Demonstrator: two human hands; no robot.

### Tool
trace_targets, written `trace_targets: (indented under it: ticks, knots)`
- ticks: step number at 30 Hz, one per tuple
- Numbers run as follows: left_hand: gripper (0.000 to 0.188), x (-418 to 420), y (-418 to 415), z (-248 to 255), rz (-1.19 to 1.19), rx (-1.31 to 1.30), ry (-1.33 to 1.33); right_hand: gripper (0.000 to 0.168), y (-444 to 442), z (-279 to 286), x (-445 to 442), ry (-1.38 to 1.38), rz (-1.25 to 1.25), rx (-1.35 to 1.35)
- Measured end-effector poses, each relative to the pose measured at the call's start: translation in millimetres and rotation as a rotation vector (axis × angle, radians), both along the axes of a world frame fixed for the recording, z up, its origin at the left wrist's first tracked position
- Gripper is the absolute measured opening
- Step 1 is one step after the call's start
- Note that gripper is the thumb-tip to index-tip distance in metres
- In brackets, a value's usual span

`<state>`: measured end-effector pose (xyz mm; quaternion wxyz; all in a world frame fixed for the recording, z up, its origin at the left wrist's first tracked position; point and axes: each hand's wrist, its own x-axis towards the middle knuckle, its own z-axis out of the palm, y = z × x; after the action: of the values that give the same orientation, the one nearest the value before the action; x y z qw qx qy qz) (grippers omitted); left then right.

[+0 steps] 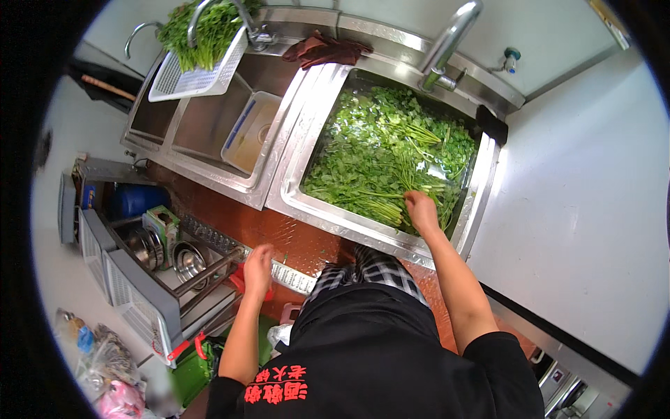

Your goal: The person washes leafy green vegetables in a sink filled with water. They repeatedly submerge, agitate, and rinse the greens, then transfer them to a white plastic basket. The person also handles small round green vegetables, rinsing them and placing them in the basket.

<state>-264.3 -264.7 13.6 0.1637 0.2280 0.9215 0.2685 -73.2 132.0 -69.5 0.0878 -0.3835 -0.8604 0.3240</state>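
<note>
Leafy green herbs with thin stalks, resembling coriander [366, 157], float in water and fill the right basin of the stainless steel sink [324, 222]. Over the basin's near right part, my right hand [421, 209] touches the stalks with its fingertips; whether it grips any cannot be told. Away from the sink, my left hand [259, 269] hangs above the floor at the left with its fingers bent, and no object shows in it. A white plastic basket [191, 84] with more stalked greens [207, 36] sits across the far left of the sink.
A curved tap [445, 47] rises behind the full basin. Dark red cloth [324, 50] lies on the back ledge, and a black cloth [492, 124] on the right corner. The middle basin holds a plastic tub [254, 131]. Shelves with metal bowls [189, 262] and grey baskets [141, 298] stand left.
</note>
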Motion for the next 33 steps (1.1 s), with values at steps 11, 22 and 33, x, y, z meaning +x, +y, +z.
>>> trace_targets:
  ticks: [11,22,33]
  knots:
    - [0.028,5,314,-54,-0.739,0.214,0.010,0.014,46,-42,-50,-0.191,0.086,-0.181]
    - [0.027,-48,364,-35,-0.928,-0.061,-0.133,0.028,23,6,12,-0.262,-0.295,-0.527]
    - [0.020,-17,311,-117,-1.093,0.032,-0.207,0.017,-21,-64,-31,-0.227,-0.317,-0.486]
